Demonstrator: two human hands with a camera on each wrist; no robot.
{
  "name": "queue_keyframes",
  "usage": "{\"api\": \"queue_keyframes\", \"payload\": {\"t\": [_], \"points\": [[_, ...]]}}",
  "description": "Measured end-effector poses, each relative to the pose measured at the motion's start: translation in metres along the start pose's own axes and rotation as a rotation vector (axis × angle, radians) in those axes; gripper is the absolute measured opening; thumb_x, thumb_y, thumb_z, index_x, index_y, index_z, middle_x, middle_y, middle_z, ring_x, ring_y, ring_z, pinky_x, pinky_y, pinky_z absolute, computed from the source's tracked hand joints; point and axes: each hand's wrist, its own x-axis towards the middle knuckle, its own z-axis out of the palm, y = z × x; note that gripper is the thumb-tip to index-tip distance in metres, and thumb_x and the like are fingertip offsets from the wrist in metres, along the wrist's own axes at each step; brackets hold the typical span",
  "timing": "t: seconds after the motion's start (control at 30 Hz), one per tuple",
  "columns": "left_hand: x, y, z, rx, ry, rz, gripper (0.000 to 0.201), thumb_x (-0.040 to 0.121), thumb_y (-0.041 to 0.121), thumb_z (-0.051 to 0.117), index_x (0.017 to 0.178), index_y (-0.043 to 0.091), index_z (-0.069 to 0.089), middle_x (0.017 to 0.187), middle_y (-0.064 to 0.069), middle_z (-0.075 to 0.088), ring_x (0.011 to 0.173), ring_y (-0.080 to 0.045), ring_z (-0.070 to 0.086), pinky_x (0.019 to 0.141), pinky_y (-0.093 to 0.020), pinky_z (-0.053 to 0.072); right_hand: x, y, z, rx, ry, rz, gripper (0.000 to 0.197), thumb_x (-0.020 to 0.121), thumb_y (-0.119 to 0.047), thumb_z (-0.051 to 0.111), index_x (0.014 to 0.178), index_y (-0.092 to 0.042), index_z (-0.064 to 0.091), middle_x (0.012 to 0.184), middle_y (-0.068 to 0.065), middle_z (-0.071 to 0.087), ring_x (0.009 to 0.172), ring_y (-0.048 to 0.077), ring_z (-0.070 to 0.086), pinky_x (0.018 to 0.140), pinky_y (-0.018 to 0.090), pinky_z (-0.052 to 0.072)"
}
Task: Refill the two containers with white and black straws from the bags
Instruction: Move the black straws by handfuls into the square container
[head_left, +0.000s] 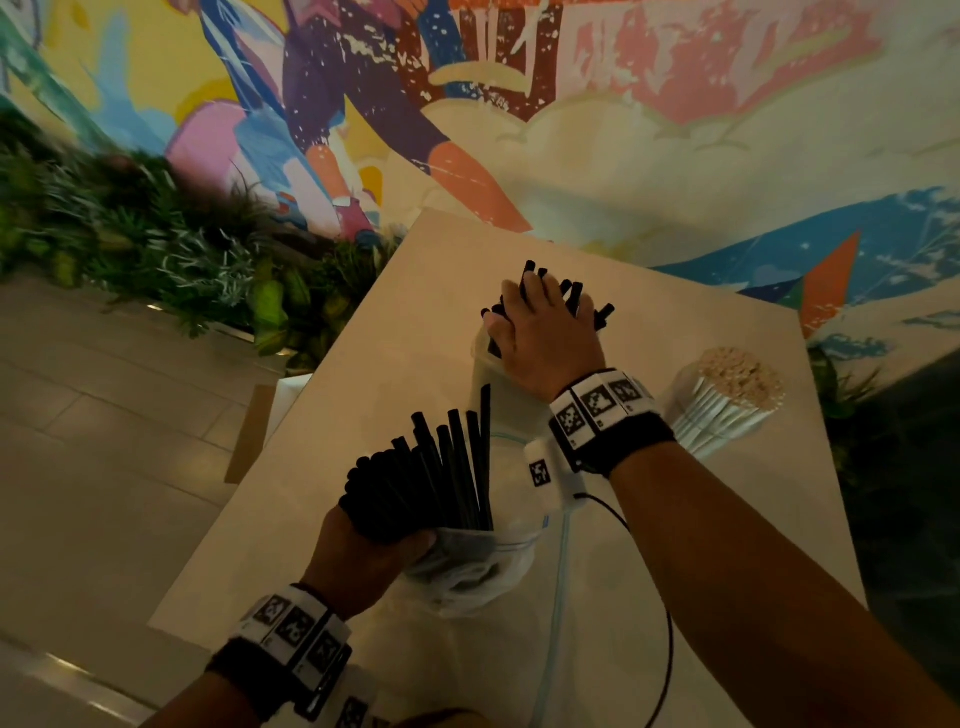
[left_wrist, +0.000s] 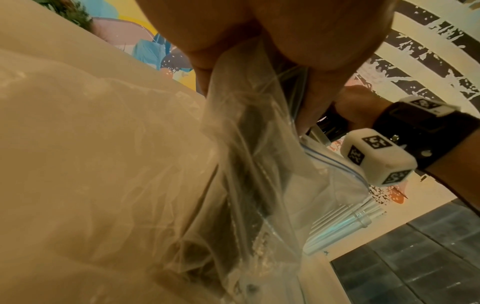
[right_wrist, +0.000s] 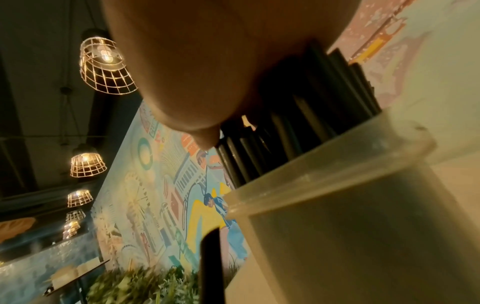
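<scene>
My left hand (head_left: 374, 556) grips a clear zip bag (head_left: 478, 571) near the table's front, bunched around a bundle of black straws (head_left: 447, 467) that fan up out of it. In the left wrist view the crumpled bag (left_wrist: 246, 144) hangs from my fingers. My right hand (head_left: 545, 332) lies flat with spread fingers on the tops of black straws (head_left: 571, 293) standing in a translucent container (head_left: 485, 384). From the right wrist, the palm (right_wrist: 194, 61) presses on those straws (right_wrist: 298, 123) above the container's rim (right_wrist: 350, 205). The second container (head_left: 727, 410), at the right, is packed with white straws.
The beige table (head_left: 363, 389) stands against a painted wall, with green plants (head_left: 130, 234) to the left. Clear plastic with a blue zip line (head_left: 556, 597) lies flat near the front edge, and a black cable (head_left: 667, 623) loops over it. Dark floor lies beyond the right edge.
</scene>
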Motion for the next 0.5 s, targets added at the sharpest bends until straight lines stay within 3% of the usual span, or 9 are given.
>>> {"api": "queue_keyframes", "payload": {"t": [0.1,0.17,0.23,0.3,0.33,0.4,0.47,0.5], "points": [[0.001,0.0,0.0,-0.023,-0.002,0.012,0.041,0.044,0.052,0.068,0.078,0.031,0.063,0.076,0.015,0.069,0.078,0.001,0.064,0.064,-0.022,0.053,0.0,0.004,-0.007,0.032,0.016,0.009,0.053,0.098,-0.053,0.021,0.141,-0.023,0.03,0.153,0.004,0.023,0.143,0.03,0.014,0.112,0.059,0.014],[0.002,0.0,0.001,-0.023,-0.007,0.032,0.039,0.045,0.052,0.068,0.079,0.033,0.063,0.076,0.017,0.068,0.079,0.004,0.063,0.065,-0.023,0.052,-0.003,0.01,-0.015,0.126,0.213,0.049,0.055,0.096,-0.055,0.027,0.137,-0.02,0.039,0.147,0.006,0.036,0.138,0.03,0.028,0.111,0.057,0.021],[0.002,-0.001,0.002,-0.004,-0.003,0.041,0.034,0.045,0.052,0.069,0.075,0.037,0.065,0.075,0.014,0.068,0.078,0.004,0.063,0.063,-0.023,0.052,-0.015,0.015,-0.024,0.342,0.53,0.071,0.053,0.093,-0.052,0.039,0.127,-0.014,0.054,0.132,0.007,0.057,0.123,0.025,0.051,0.103,0.044,0.038],[0.002,-0.002,0.001,-0.019,0.007,0.021,0.028,0.045,0.049,0.072,0.072,0.044,0.068,0.075,0.019,0.068,0.078,0.007,0.063,0.061,-0.013,0.051,-0.04,0.017,-0.034,0.581,0.687,0.095,0.039,0.09,-0.044,0.053,0.112,-0.015,0.067,0.108,0.002,0.071,0.097,0.013,0.065,0.088,0.027,0.048],[0.001,-0.004,0.0,-0.025,0.007,0.024,0.027,0.046,0.047,0.074,0.072,0.047,0.068,0.077,0.026,0.067,0.078,0.009,0.062,0.06,-0.01,0.05,-0.056,0.016,-0.039,0.673,0.662,0.103,0.029,0.089,-0.039,0.058,0.102,-0.017,0.071,0.095,0.0,0.074,0.085,0.008,0.066,0.081,0.024,0.051],[0.001,-0.004,0.0,-0.011,-0.007,0.048,0.025,0.049,0.047,0.074,0.072,0.041,0.066,0.079,0.03,0.065,0.078,0.009,0.061,0.06,-0.008,0.049,-0.091,0.016,-0.044,0.81,0.454,0.096,0.017,0.089,-0.032,0.063,0.081,-0.019,0.072,0.07,-0.002,0.071,0.066,0.012,0.066,0.07,0.031,0.055],[0.001,-0.005,0.001,0.005,-0.016,0.05,0.029,0.053,0.041,0.079,0.076,0.035,0.062,0.076,0.017,0.067,0.079,0.006,0.062,0.06,-0.011,0.049,-0.121,0.017,-0.035,0.853,0.083,0.09,0.02,0.088,-0.03,0.065,0.073,-0.017,0.07,0.065,0.002,0.069,0.058,0.014,0.064,0.066,0.035,0.055],[0.001,-0.007,0.002,0.013,-0.014,0.044,0.029,0.057,0.029,0.084,0.075,0.033,0.062,0.074,0.013,0.066,0.079,0.004,0.062,0.062,-0.014,0.049,-0.131,0.017,-0.025,0.801,-0.107,0.096,0.019,0.087,-0.033,0.066,0.077,-0.017,0.071,0.068,0.001,0.07,0.06,0.01,0.064,0.068,0.035,0.056]]}}
